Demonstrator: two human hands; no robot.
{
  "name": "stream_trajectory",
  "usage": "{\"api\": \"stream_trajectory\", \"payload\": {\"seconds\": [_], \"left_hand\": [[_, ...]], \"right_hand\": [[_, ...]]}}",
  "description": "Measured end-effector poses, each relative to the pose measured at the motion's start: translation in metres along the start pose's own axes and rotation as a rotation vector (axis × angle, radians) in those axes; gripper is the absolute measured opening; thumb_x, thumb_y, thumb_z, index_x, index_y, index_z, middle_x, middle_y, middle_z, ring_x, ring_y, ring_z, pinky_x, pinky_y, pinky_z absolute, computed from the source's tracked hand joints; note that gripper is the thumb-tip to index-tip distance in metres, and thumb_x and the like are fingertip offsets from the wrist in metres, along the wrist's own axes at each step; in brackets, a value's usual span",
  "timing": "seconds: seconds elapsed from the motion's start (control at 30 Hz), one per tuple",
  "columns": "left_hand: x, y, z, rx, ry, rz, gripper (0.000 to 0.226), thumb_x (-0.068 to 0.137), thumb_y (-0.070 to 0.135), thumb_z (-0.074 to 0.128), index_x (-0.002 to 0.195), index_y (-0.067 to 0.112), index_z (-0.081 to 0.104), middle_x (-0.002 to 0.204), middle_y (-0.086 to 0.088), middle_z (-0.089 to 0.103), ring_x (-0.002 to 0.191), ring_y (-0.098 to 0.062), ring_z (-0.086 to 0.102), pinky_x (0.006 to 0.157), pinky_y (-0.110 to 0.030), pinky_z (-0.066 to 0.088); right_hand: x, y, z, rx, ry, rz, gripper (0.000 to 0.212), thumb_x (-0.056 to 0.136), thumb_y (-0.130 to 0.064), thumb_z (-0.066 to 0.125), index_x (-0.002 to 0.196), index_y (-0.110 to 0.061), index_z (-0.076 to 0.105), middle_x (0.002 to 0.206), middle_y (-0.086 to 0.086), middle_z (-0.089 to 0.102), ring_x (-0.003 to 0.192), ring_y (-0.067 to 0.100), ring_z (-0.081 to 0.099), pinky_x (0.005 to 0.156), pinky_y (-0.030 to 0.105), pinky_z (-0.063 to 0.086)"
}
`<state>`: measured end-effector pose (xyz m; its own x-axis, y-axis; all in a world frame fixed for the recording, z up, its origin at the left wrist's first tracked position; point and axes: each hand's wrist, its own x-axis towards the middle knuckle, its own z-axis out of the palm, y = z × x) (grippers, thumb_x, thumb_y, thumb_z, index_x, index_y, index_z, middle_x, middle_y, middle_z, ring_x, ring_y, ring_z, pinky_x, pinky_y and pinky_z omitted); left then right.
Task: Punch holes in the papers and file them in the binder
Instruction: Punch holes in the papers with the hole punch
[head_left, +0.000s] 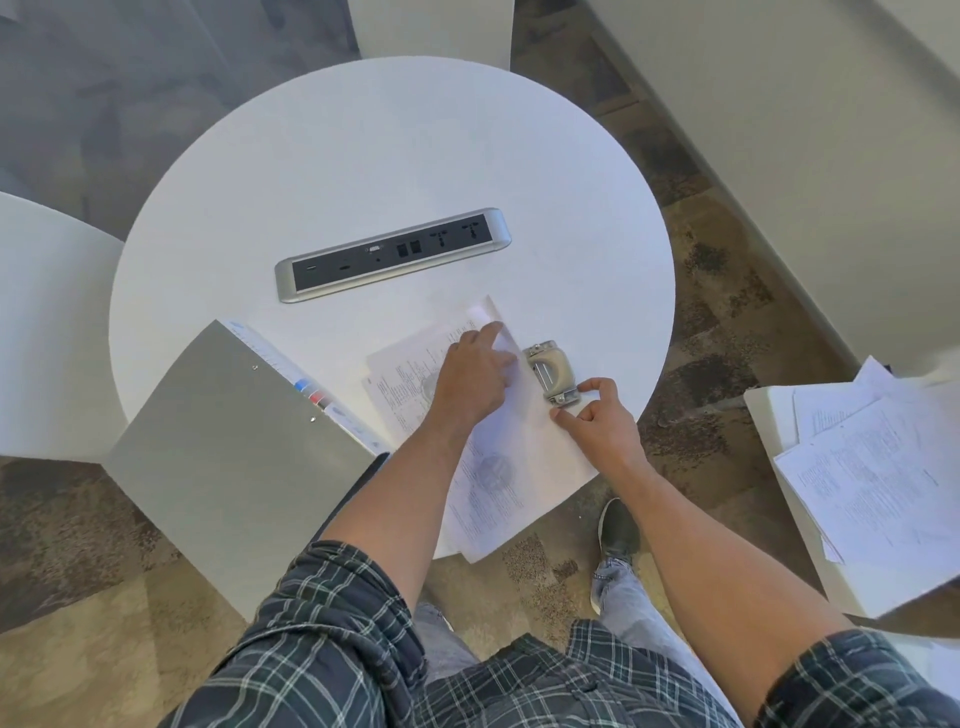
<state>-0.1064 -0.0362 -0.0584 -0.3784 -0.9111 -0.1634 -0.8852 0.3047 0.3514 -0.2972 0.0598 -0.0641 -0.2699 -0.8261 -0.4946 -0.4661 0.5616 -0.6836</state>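
Note:
A small stack of printed papers (524, 457) lies on the round white table (363, 156), with its right edge pushed into a grey hole punch (551, 370). My left hand (475, 375) rests on the papers, its forefinger stretched out on the upper sheet next to the punch. My right hand (597, 418) pinches the paper's edge just below the punch, thumb and forefinger curled beside the punch's near end. A closed grey binder (228, 447) lies at the left, overhanging the table's near edge.
A silver power and socket strip (392, 254) is set into the table's middle. More loose printed sheets (878, 467) lie on a white surface at the right. A white chair (47, 332) stands at the left. My shoe (618, 530) is on the carpet below the table edge.

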Motion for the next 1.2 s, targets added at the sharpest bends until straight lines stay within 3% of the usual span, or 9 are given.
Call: {"api": "stream_trajectory", "payload": {"seconds": [0.1, 0.2, 0.27, 0.47, 0.67, 0.87, 1.07, 1.2], "left_hand": [[0.006, -0.009, -0.007, 0.05, -0.01, -0.148, 0.074, 0.082, 0.041, 0.078, 0.146, 0.019, 0.046, 0.16, -0.009, 0.029, 0.145, -0.032, 0.029, 0.114, -0.045, 0.028], [0.02, -0.023, -0.019, 0.066, -0.125, -0.221, 0.092, 0.083, 0.05, 0.074, 0.156, 0.019, 0.026, 0.162, -0.006, 0.025, 0.149, -0.03, 0.024, 0.117, -0.047, 0.023], [0.031, -0.029, -0.026, 0.088, -0.175, -0.194, 0.087, 0.085, 0.048, 0.073, 0.155, 0.022, 0.029, 0.158, -0.006, 0.03, 0.145, -0.028, 0.031, 0.116, -0.047, 0.022], [0.054, -0.041, -0.039, -0.029, -0.089, -0.283, 0.071, 0.084, 0.035, 0.076, 0.146, 0.027, 0.043, 0.138, -0.006, 0.051, 0.127, -0.029, 0.051, 0.105, -0.047, 0.032], [0.057, -0.054, -0.041, -0.386, 0.006, -0.419, 0.038, 0.074, 0.029, 0.084, 0.106, 0.025, 0.063, 0.105, 0.004, 0.066, 0.101, -0.019, 0.06, 0.088, -0.038, 0.035], [0.057, -0.074, -0.046, -0.506, -0.01, -0.461, 0.032, 0.063, 0.042, 0.091, 0.08, 0.024, 0.071, 0.083, 0.011, 0.07, 0.091, -0.017, 0.068, 0.096, -0.051, 0.051], [0.06, -0.081, -0.047, -0.536, -0.13, -0.474, 0.038, 0.057, 0.045, 0.091, 0.08, 0.022, 0.072, 0.08, 0.009, 0.069, 0.094, -0.024, 0.069, 0.097, -0.057, 0.051], [0.062, -0.078, -0.047, -0.522, -0.184, -0.495, 0.032, 0.065, 0.035, 0.094, 0.078, 0.021, 0.068, 0.083, 0.01, 0.067, 0.098, -0.025, 0.068, 0.099, -0.054, 0.05]], "right_hand": [[0.001, 0.001, 0.0, -0.012, 0.004, -0.003, 0.044, 0.09, -0.04, 0.074, 0.121, -0.028, 0.045, 0.07, -0.001, 0.059, 0.068, 0.015, 0.061, 0.056, 0.03, 0.039], [0.001, 0.001, 0.001, -0.019, 0.002, -0.004, 0.044, 0.091, -0.041, 0.074, 0.121, -0.028, 0.045, 0.07, -0.001, 0.058, 0.066, 0.014, 0.06, 0.055, 0.029, 0.038], [0.002, 0.0, 0.001, -0.028, 0.003, -0.002, 0.044, 0.091, -0.04, 0.074, 0.121, -0.028, 0.045, 0.069, -0.001, 0.057, 0.065, 0.013, 0.059, 0.055, 0.028, 0.037], [0.004, 0.002, 0.002, -0.045, 0.005, 0.007, 0.044, 0.091, -0.042, 0.074, 0.121, -0.029, 0.045, 0.069, -0.001, 0.059, 0.061, 0.012, 0.057, 0.053, 0.026, 0.037], [0.005, 0.002, 0.003, -0.034, 0.014, 0.007, 0.043, 0.09, -0.041, 0.075, 0.119, -0.029, 0.046, 0.067, -0.002, 0.055, 0.06, 0.012, 0.054, 0.053, 0.027, 0.037], [0.005, 0.003, 0.003, -0.032, 0.013, 0.006, 0.042, 0.091, -0.042, 0.074, 0.119, -0.029, 0.046, 0.067, -0.002, 0.055, 0.059, 0.011, 0.054, 0.054, 0.026, 0.037], [0.005, 0.002, 0.003, -0.028, 0.018, 0.001, 0.042, 0.091, -0.041, 0.074, 0.12, -0.028, 0.046, 0.066, -0.002, 0.054, 0.059, 0.012, 0.053, 0.054, 0.027, 0.038], [0.006, 0.003, 0.004, -0.042, 0.019, -0.004, 0.043, 0.091, -0.042, 0.074, 0.121, -0.028, 0.046, 0.065, -0.002, 0.053, 0.059, 0.012, 0.053, 0.053, 0.027, 0.039]]}}
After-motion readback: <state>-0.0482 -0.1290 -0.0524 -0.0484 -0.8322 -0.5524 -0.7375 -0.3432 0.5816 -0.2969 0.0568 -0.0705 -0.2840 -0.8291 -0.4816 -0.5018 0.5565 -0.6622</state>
